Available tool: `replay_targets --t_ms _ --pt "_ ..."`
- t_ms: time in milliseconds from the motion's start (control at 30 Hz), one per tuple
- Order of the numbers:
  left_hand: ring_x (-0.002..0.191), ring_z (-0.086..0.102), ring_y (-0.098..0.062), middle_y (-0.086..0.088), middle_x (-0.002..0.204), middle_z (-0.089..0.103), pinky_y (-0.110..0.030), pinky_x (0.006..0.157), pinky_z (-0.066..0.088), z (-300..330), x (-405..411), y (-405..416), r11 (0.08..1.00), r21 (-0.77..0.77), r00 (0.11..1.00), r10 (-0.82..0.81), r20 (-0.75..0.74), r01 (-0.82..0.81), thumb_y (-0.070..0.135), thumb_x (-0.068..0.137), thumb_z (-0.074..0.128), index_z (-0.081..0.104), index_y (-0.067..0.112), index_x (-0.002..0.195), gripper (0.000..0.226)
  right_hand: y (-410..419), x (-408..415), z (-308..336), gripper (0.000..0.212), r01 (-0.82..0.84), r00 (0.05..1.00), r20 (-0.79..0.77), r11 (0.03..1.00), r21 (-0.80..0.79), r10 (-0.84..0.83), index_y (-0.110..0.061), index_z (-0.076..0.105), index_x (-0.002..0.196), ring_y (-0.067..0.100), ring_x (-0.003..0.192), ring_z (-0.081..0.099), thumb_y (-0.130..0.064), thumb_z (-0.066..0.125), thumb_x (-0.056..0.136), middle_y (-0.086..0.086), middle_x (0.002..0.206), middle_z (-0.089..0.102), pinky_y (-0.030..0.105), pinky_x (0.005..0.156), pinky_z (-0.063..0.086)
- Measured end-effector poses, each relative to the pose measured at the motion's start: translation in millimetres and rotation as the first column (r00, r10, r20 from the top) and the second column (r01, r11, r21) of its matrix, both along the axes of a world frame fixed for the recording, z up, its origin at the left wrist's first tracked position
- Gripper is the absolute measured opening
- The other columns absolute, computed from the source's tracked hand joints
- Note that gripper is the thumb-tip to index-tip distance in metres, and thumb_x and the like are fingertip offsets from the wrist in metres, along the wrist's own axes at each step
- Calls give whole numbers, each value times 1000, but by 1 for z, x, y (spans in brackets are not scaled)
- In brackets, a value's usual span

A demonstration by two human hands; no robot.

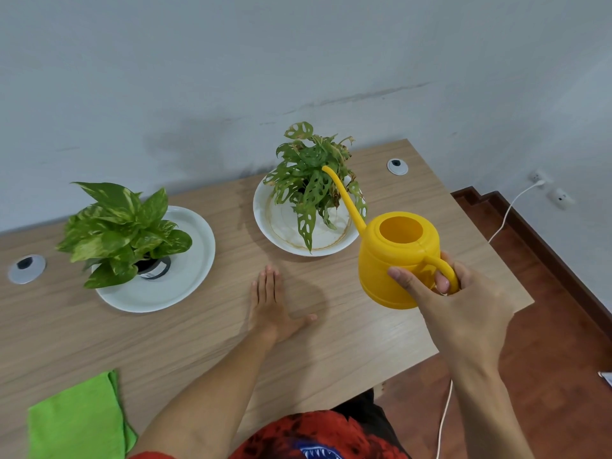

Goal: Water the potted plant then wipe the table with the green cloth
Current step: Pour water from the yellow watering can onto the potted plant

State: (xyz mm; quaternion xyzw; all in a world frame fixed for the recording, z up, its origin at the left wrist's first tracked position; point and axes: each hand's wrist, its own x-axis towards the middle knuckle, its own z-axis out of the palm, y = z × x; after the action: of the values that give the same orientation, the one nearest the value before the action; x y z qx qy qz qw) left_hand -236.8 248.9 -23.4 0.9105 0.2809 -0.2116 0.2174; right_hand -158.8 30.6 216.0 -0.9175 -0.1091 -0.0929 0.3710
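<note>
My right hand (463,306) grips the handle of a yellow watering can (394,260), held above the wooden table (198,332). Its long spout reaches up-left into the leaves of a holey-leaved potted plant (308,173) that stands in a white dish (288,233). My left hand (271,303) lies flat on the table, palm down, fingers together, holding nothing. A second potted plant (122,230) with variegated leaves stands in another white dish (185,279) at the left. A folded green cloth (79,419) lies at the table's near left corner.
Two grey cable grommets (26,268) (397,166) are set into the tabletop. A pale wall runs behind the table. To the right, red-brown floor lies below the table edge, with a white cable (510,210) leading to a wall socket.
</note>
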Motion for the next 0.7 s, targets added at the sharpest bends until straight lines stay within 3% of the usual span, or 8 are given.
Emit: replay_targets --t_ms 700 --pt "143 -42 -23 -12 156 -44 -45 121 -22 -2 1 0 1000 0 1000 -1 -8 1 99 64 34 -32 5 151 144 3 -1 10 62 5 1000 16 1000 -18 -5 -7 65 72 24 60 61 -68 73 65 7 57 60 44 57 53"
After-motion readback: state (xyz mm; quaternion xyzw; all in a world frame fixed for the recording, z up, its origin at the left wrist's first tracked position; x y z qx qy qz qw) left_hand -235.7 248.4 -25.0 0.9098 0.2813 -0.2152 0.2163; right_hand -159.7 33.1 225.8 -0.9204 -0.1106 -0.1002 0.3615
